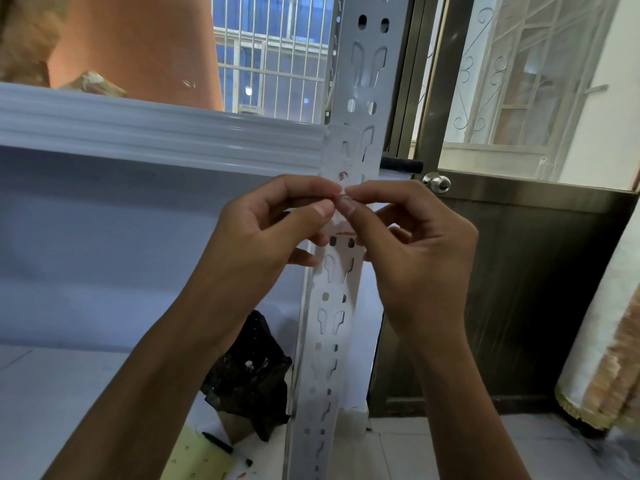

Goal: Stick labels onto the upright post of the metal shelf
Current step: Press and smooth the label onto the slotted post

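A: Label (341, 216), one piece, small, pale and translucent with a reddish mark. Location: pinched between both hands, right in front of the upright post (341, 282), just below the shelf beam (166, 133).

B: Hands?

A: Left hand (266, 233): thumb and forefinger closed on the label's left edge. Right hand (412, 244): thumb and forefinger closed on its right edge, other fingers curled. The tips of the two hands nearly meet. Whether the label is touching the metal, I cannot tell; the fingers hide its back.

B: Post?

A: Grey perforated steel angle, keyhole slots and round holes in pairs, running from the top of the view to the floor.

B: Labels fixed so far?

A: One likely: a pale patch with a reddish mark (343, 175) on the post, just above the fingers. A red line (346, 233) shows just below them; part of the held label or another, unclear.

B: Progress?

A: Judged partway. This label is being peeled or lined up, not pressed down. The post below the hands is bare.

B: Sundries?

A: Black plastic bag (252, 375), black marker pen (218, 442) and a yellow sheet (197, 459) on the lower shelf; door knob (437, 183) to the right.
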